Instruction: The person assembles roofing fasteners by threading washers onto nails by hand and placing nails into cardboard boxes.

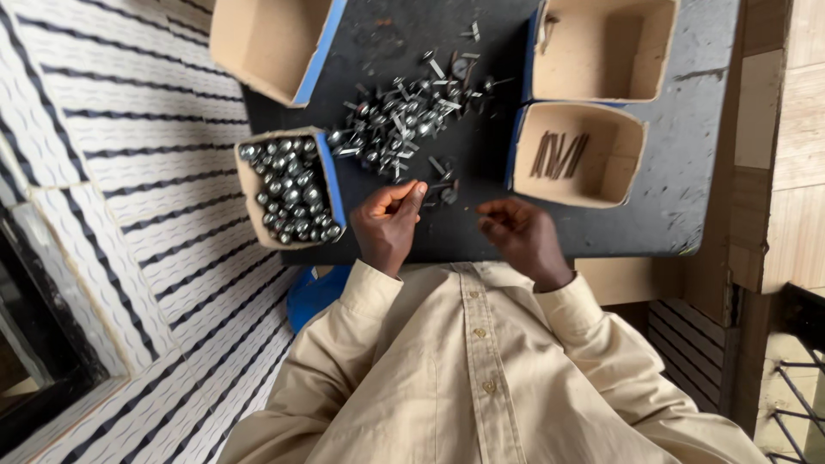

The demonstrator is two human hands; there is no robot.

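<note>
A pile of loose metal nails with round caps [404, 120] lies on the dark tabletop [481, 232]. My left hand [387, 228] rests at the table's near edge, thumb and forefinger pinched together on what looks like a small nail. A few stray nails [445, 191] lie just beyond its fingertips. My right hand [520, 236] hovers beside it with fingers loosely curled and nothing visible in it. A small cardboard box [251, 185] full of capped nails sits to the left of my left hand.
Another cardboard box [619, 180] at the right holds several thin dark nails. An empty box [653, 51] stands behind it, and a further one [258, 43] at the back left overhangs the table. Striped tiled flooring lies to the left.
</note>
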